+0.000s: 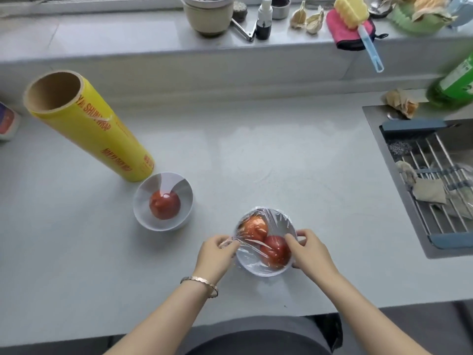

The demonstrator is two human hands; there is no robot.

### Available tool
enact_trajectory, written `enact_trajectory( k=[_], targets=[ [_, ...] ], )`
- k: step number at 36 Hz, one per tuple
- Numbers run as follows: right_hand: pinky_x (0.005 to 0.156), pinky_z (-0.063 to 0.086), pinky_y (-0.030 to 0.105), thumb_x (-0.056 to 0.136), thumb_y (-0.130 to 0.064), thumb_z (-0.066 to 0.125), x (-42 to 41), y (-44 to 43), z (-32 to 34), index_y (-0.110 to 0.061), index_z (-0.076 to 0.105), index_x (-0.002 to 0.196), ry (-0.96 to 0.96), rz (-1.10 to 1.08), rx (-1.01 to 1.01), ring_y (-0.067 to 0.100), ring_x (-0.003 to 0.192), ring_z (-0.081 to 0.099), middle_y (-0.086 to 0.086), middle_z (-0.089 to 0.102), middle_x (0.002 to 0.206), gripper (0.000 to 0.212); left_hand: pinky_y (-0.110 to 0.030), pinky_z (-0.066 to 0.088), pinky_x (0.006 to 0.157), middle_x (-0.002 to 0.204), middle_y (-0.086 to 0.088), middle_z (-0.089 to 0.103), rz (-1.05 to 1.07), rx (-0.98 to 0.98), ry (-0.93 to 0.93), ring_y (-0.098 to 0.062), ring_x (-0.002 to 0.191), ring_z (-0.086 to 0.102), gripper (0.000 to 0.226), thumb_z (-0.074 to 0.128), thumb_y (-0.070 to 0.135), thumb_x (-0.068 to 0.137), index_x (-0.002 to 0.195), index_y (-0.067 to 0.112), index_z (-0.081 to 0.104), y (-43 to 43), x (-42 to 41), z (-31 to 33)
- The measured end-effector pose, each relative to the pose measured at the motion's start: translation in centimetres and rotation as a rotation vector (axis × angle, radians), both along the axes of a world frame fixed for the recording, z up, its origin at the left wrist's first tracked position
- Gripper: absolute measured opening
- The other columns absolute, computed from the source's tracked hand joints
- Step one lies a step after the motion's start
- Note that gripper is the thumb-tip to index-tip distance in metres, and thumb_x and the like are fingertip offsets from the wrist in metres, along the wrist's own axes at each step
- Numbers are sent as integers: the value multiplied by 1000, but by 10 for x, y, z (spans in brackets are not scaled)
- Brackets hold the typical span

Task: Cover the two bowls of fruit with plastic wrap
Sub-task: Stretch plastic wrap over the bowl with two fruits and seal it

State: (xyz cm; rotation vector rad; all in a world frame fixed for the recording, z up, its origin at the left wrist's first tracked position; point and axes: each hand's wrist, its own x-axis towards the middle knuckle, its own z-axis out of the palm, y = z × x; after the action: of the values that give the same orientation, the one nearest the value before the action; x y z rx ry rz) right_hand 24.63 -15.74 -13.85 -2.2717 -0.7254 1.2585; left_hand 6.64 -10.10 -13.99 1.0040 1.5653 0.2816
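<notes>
Bowl (256, 269) sits between both hands: left hand (217, 254) pinches wrap (228, 242) at its left rim, right hand (311, 252) grips right rim. Second bowl (180, 190), roll (89, 126) left; counter (281, 149) open behind; sink (378, 139) right.

Two bowls (184, 191), three fruits (164, 204), one plastic wrap roll (102, 134)

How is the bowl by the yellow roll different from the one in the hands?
The far bowl holds one red fruit; the near bowl holds two. No hand touches the far bowl; the left hand pinches the near bowl's wrinkled wrap and the right hand holds its side. Both are small white bowls on the counter.
</notes>
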Motion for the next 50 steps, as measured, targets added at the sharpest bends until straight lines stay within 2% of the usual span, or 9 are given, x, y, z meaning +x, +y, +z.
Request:
enact_trajectory(
  k=[7, 11, 20, 27, 33, 39, 43, 47, 50],
  targets=[
    [70, 48, 29, 89, -41, 47, -26, -11, 9, -21, 50, 108, -24, 292, -107, 13, 83, 62, -6, 64, 88, 28, -32, 43, 66, 66, -5, 57, -56, 161, 136, -20, 71, 57, 26, 67, 17, 81, 62, 11, 50, 37, -38, -8],
    [85, 45, 28, 88, -35, 56, -23, 16, 10, -19, 54, 116, -194, 342, 113, 14, 98, 57, 0, 61, 107, 32, -31, 42, 71, 74, -13, 63, -92, 224, 105, -19, 71, 54, 22, 66, 16, 82, 73, -3, 59, 48, -44, -5],
    [90, 40, 28, 85, -36, 61, -38, 79, 0, -19, 56, 120, -213, 739, 166, 18, 108, 53, 4, 56, 115, 39, -21, 45, 62, 56, -1, 56, 57, 141, -112, -9, 53, 52, 23, 59, 5, 87, 64, 10, 56, 50, -36, 7],
    [76, 42, 25, 85, -26, 63, -27, 91, -4, -13, 69, 87, -148, 633, 180, 14, 84, 55, 1, 64, 88, 15, -16, 43, 50, 60, -1, 53, 82, 169, -181, -2, 43, 51, 20, 55, 10, 92, 72, 14, 53, 49, -33, 4],
    [78, 43, 30, 87, -21, 59, -26, 87, -2, -19, 63, 79, -119, 606, 233, 14, 83, 54, -3, 61, 83, 9, -12, 41, 47, 68, 0, 60, 127, 251, -180, 3, 46, 53, 19, 51, 12, 94, 75, 17, 52, 43, -33, -4],
    [62, 36, 9, 93, -14, 49, -27, 79, -1, -14, 54, 80, 33, 454, 304, 3, 66, 50, -5, 60, 72, 14, -7, 39, 47, 64, -4, 57, 114, 298, -213, 4, 46, 52, 19, 48, 11, 96, 78, 16, 48, 39, -29, -5],
    [64, 38, 17, 91, -19, 54, -30, 81, -2, -17, 51, 83, 152, 403, 291, 6, 64, 50, -4, 56, 71, 10, -8, 38, 47, 62, -4, 55, 113, 308, -216, 2, 45, 50, 20, 47, 11, 96, 77, 16, 47, 41, -28, -6],
    [65, 39, 23, 78, -28, 72, -30, 87, -4, -19, 58, 99, 125, 536, 225, 7, 63, 48, -6, 50, 68, 27, -8, 39, 48, 63, -2, 54, 107, 330, -208, 1, 46, 50, 19, 47, 12, 96, 77, 17, 47, 42, -27, -6],
    [56, 32, 22, 78, -31, 71, -33, 94, -4, -15, 65, 80, 2, 651, 216, 7, 57, 42, -8, 46, 59, 17, -10, 42, 52, 62, 0, 53, 87, 353, -180, -9, 53, 50, 19, 47, 14, 96, 77, 19, 47, 43, -28, -8]
  ],
)
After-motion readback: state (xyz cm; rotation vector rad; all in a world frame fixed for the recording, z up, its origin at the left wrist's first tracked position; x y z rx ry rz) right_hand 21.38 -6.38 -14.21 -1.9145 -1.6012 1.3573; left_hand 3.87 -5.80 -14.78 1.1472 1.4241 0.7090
